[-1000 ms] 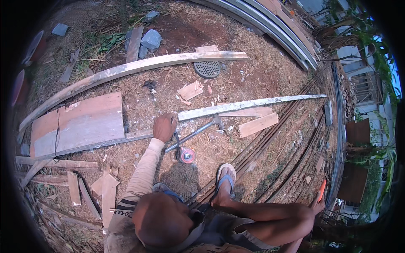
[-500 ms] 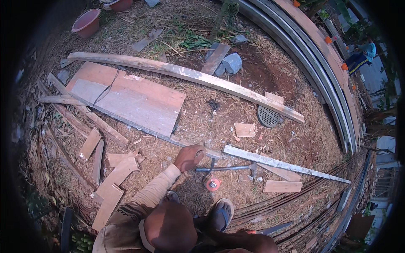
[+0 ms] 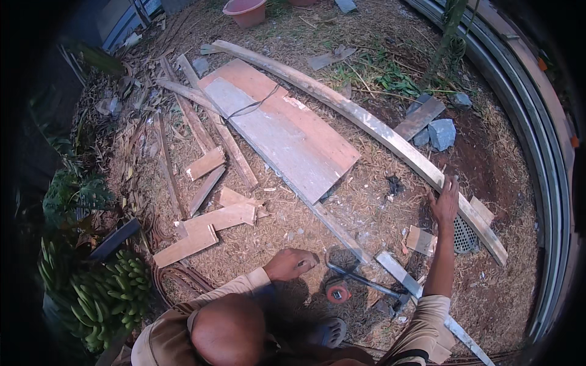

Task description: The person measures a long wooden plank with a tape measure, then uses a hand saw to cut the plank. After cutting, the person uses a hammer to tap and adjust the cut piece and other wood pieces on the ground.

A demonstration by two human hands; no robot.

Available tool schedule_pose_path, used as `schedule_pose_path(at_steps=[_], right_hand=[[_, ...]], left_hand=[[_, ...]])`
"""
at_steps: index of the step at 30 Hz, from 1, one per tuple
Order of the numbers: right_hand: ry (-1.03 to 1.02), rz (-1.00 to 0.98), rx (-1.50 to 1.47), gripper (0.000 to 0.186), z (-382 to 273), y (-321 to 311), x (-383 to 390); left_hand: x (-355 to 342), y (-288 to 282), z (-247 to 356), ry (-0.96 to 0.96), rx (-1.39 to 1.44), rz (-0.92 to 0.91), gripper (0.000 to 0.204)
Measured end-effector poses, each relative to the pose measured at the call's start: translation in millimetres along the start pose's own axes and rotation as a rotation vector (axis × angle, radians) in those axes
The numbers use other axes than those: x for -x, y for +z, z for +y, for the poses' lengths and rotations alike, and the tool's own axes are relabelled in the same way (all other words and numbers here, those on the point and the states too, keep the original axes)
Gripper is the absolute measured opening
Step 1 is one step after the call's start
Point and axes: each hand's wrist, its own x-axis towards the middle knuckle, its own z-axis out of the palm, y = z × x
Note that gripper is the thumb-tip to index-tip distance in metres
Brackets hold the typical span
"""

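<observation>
Green bananas (image 3: 113, 296): lying bunched at the near left corner of the ground (image 3: 317, 236).
Wooden offcuts (image 3: 186, 247): overlapping loosely, right of the bananas.
Plywood panel (image 3: 287, 137): lying flat on the ground's far half, a dark strap (image 3: 253, 108) crossing it.
Left hand (image 3: 293, 265): hovering near the ground's near edge, fingers curling inward; whether they are pinching anything, cannot tell. A half-second ago it was resting on the narrow timber (image 3: 342, 230); now it is standing apart from it.
Tape measure (image 3: 337, 293): sitting between left hand and hammer, orange-red.
Hammer (image 3: 365, 281): lying aslant beside the tape measure, head pointing right.
White-marked timber strip (image 3: 397, 272): running toward the ground's near right corner.
Long beam (image 3: 379, 130): stretching diagonally from the ground's far edge toward its right side.
Right hand (image 3: 447, 200): now touching the long beam near its right end, away from it earlier; thumb standing apart, fingers lying across the wood; whether they are clamping, cannot tell. Attention is apparently shifting to this beam.
Round grate (image 3: 465, 238): showing partly beneath the beam.
</observation>
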Motion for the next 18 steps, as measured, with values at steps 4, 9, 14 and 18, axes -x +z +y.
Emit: schedule_pose_path(at_steps=[4, 9, 14, 18], right_hand=[[0.078, -0.302, 0.127, 0.096, 6, 47, -50], [-0.112, -0.160, 0.447, 0.078, 11, 47, -54], [-0.162, -0.084, 0.182, 0.068, 2, -49, -8], [-0.230, 0.136, 0.164, 0.055, -7, -151, 70]], left_hand=[[32, -29, 3, -0.156, -0.066, 0.035, 0.031], [55, -39, 1, -0.222, -0.106, 0.134, 0.032], [57, -62, -8, -0.199, -0.105, 0.184, 0.029], [22, -101, -22, -0.214, 0.013, 0.378, 0.029]])
